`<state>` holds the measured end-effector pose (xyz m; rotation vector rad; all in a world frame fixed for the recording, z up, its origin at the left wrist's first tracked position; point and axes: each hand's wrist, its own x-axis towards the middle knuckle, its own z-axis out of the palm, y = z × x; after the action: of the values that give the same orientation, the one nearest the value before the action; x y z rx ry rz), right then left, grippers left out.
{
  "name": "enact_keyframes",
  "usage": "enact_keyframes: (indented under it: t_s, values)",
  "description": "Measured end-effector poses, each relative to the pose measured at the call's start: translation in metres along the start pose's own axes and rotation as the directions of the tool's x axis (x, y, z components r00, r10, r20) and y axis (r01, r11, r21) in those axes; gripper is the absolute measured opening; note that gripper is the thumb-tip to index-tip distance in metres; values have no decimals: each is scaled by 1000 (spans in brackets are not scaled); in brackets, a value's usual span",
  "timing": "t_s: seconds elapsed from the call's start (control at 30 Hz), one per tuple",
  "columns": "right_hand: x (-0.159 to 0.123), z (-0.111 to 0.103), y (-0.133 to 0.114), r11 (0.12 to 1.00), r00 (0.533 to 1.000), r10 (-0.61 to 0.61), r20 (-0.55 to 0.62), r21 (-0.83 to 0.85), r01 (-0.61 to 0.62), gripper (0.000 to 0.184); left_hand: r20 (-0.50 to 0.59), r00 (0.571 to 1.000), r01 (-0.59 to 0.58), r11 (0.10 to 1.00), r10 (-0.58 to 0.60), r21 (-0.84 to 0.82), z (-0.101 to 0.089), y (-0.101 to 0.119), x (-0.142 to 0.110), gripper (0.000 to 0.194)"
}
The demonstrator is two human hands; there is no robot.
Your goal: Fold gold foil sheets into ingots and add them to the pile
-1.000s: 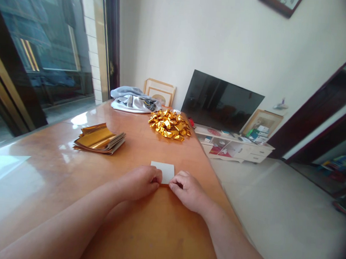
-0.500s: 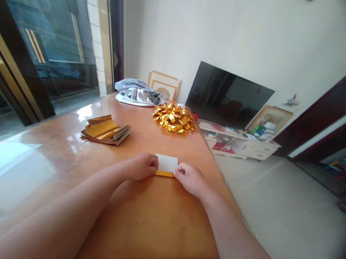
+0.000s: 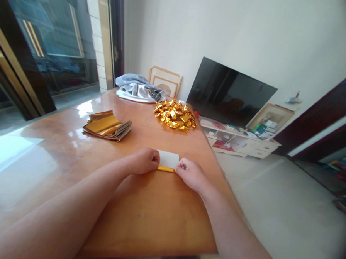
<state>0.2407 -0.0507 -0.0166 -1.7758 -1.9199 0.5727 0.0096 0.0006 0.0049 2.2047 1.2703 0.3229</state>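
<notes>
A small sheet of gold foil paper (image 3: 168, 159) lies white side up on the table, its near edge folded over into a narrow gold strip. My left hand (image 3: 146, 161) pinches the left end of that strip, fingers curled. At the right end, my right hand (image 3: 190, 173) grips the strip between thumb and forefinger. Farther back on the left sits a stack of gold foil sheets (image 3: 106, 125). Beyond the sheet, a heap of folded gold foil pieces (image 3: 175, 115) rests near the table's right edge.
The glossy brown table (image 3: 145, 217) ends on the right above a pale tiled floor. Grey-blue cloth (image 3: 137, 89) lies at its far end. Behind stand a television (image 3: 231, 92) and a low white cabinet (image 3: 244, 146). A sliding glass door (image 3: 55, 42) is at left.
The folded gold edge looks narrower and more rolled than before. Both hands still hold its ends. The whole view has shifted slightly.
</notes>
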Motion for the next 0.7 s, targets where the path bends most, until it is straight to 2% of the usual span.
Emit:
enact_keyframes:
  t_s: [0.33,0.7]
  values:
    - [-1,-1,-2,1000,1000,-16,19,0,16,12,9,1000,10,1000,-10,-1,3,-4,3,14]
    - [-3,-2,-2,1000,1000,-8,19,9,8,15,-18,1000,3,977,1,213,0,1,-1,15]
